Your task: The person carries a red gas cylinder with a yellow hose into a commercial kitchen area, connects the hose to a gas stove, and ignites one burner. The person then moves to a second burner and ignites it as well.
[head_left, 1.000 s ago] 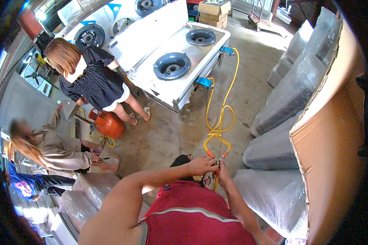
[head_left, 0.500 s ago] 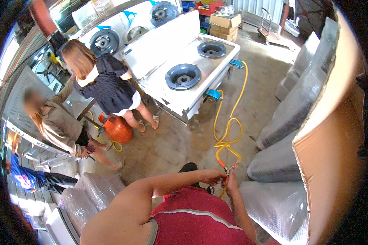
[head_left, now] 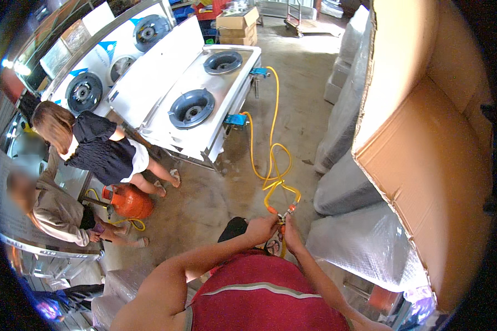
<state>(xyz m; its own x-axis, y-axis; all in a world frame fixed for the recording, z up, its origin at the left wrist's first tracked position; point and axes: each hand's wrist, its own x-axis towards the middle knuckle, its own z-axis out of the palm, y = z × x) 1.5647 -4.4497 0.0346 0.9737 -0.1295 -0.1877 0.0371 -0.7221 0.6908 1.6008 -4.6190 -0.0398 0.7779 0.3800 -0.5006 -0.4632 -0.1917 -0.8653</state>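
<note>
Close in front of my body, my left hand (head_left: pixel 263 229) pinches the left side of a metal Y-shaped hose connector (head_left: pixel 283 214). My right hand (head_left: pixel 294 236) has its fingers wrapped at the connector's right side, near the orange-ended hose below. Fingertips of both hands partly cover the fitting. Two yellow gas hoses (head_left: pixel 273 149) join it through orange end pieces, loop over one another on the floor, and run up to blue valves (head_left: pixel 236 119) on a white two-burner gas stove (head_left: pixel 174 135). One more yellow hose hangs down below the fitting.
An orange gas cylinder (head_left: pixel 131 202) stands left, beside a person in a dark top (head_left: pixel 102 146) and another in a beige top (head_left: pixel 61 212). Plastic-wrapped goods (head_left: pixel 364 243) and a large cardboard sheet (head_left: pixel 414 165) line my right. Boxes (head_left: pixel 237 27) and a trolley (head_left: pixel 309 26) are farther back.
The view has turned right, so the stove, people and hoses sit farther left in the picture. Both hands stay at the connector, with the left hand's grip slightly shifted.
</note>
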